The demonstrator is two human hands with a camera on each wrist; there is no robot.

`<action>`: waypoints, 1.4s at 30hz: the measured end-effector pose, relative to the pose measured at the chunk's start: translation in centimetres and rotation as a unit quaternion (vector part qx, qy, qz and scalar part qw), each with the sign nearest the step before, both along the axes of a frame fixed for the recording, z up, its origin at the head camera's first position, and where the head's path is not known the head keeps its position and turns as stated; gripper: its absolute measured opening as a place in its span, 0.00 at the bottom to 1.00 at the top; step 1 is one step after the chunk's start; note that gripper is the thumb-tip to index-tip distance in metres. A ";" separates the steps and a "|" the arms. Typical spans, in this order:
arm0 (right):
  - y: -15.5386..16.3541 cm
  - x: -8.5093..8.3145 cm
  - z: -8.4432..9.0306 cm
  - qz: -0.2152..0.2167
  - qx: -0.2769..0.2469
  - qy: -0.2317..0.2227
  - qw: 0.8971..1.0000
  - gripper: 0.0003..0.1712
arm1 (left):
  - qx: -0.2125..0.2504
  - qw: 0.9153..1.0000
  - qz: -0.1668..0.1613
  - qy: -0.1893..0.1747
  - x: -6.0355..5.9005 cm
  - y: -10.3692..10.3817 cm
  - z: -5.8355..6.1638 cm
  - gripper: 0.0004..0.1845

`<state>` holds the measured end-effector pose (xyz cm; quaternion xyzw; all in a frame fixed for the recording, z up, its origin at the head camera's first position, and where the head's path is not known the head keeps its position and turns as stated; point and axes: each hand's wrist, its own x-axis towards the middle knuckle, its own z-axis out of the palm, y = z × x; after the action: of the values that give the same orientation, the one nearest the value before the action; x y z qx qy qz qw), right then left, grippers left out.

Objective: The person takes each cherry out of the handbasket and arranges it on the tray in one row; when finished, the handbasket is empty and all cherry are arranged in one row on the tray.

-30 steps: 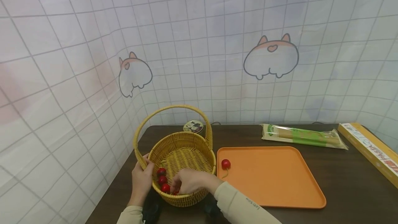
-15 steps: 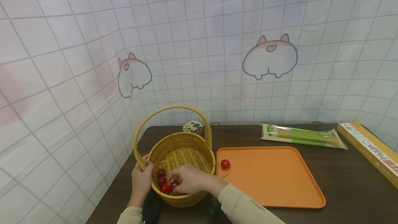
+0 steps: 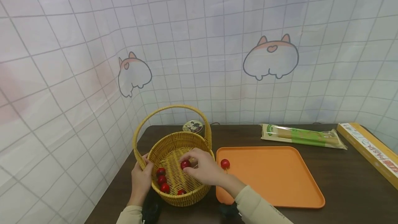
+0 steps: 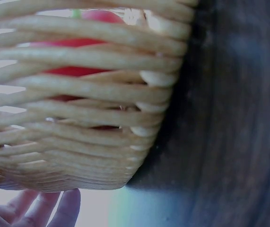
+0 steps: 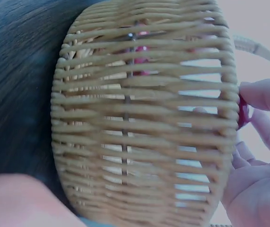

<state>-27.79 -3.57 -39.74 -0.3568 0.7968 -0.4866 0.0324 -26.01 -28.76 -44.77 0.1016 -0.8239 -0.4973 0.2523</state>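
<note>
A glossy dark-red round cherry (image 3: 185, 164) sits between the thumb and fingertips of the right hand (image 3: 205, 168), held over the opening of a yellow woven wicker basket (image 3: 184, 201); the right wrist view shows it near rim height, its stem not visible. Being smooth and round, it would probably slip under a hard squeeze, so a light, even pinch on its sides should serve best, with the knuckles clear of the rim and the tall arched wicker handle (image 3: 177, 106). The left hand (image 3: 141, 182) grips the basket's left side by the handle's foot; a steady hold there should stop any tipping. Inside, three red cherries (image 3: 162, 180) line the left wall and another red cherry (image 3: 181, 192) lies partly behind the front rim. Just right of the basket, a stemmed red cherry (image 3: 225, 164) rests on an orange rectangular tray (image 3: 273, 186).
</note>
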 end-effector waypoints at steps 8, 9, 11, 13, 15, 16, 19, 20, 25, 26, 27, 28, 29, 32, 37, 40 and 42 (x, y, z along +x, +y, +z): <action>2.4 0.6 0.4 -0.029 -0.043 -0.039 0.998 0.14 | -0.001 1.000 0.001 0.002 -0.2 -0.1 -0.1 0.20; 2.6 0.6 0.4 -0.032 -0.048 -0.042 0.997 0.14 | -0.001 1.000 0.000 0.003 -0.2 -0.1 -0.2 0.20; 3.2 0.6 0.4 -0.038 -0.054 -0.045 0.997 0.14 | 0.000 1.000 -0.001 0.003 -0.2 0.0 -0.2 0.20; 3.8 0.4 0.3 -0.037 -0.066 -0.055 0.996 0.14 | 0.001 1.000 -0.003 0.003 -0.1 0.0 -0.2 0.20; 4.4 0.2 0.2 -0.036 -0.073 -0.058 0.995 0.14 | 0.002 1.000 -0.005 0.001 -0.1 0.0 -0.2 0.20; 4.8 0.1 0.2 -0.036 -0.075 -0.059 0.995 0.14 | 0.003 1.000 -0.005 0.001 -0.1 0.0 -0.1 0.20; 6.0 -0.3 0.0 -0.037 -0.078 -0.057 0.995 0.14 | 0.003 1.000 -0.006 -0.002 -0.1 0.0 -0.1 0.21; 6.4 -0.4 0.0 -0.041 -0.074 -0.052 0.995 0.14 | 0.003 1.000 -0.006 -0.002 -0.1 0.0 -0.1 0.21; 8.4 -1.4 -0.3 -0.062 -0.056 -0.038 0.996 0.18 | 0.001 1.000 -0.002 -0.003 -0.1 0.0 -0.1 0.20; 8.8 -1.6 -0.3 -0.069 -0.052 -0.036 0.996 0.19 | 0.000 1.000 -0.002 -0.004 -0.1 0.0 -0.1 0.20; 9.2 -1.8 -0.3 -0.074 -0.050 -0.034 0.995 0.20 | 0.000 1.000 -0.002 -0.004 -0.1 0.0 0.0 0.20; 9.5 -2.0 -0.2 -0.079 -0.049 -0.033 0.995 0.20 | 0.001 1.000 -0.002 -0.005 -0.1 0.0 0.0 0.20; 9.8 -2.3 -0.2 -0.086 -0.047 -0.033 0.995 0.20 | 0.002 1.000 -0.003 -0.005 -0.1 0.0 0.0 0.20; 10.8 -2.9 -0.2 -0.106 -0.038 -0.031 0.993 0.20 | 0.005 1.000 -0.003 -0.008 -0.1 0.0 0.1 0.20; 12.2 -4.0 -0.9 -0.132 -0.022 -0.032 0.990 0.20 | 0.011 1.000 0.004 -0.014 0.1 -0.1 0.2 0.20; 12.9 -4.5 -1.5 -0.148 -0.012 -0.042 0.988 0.19 | 0.013 1.000 0.000 -0.012 0.1 -0.1 0.2 0.20; 13.4 -4.8 -1.9 -0.158 -0.004 -0.049 0.986 0.19 | 0.013 1.000 -0.004 -0.010 0.1 0.0 0.3 0.20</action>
<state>-32.61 9.85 -41.67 -0.2023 0.8389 -0.5053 -0.0074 -25.92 -28.77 -44.51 0.1067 -0.8200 -0.5080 0.2411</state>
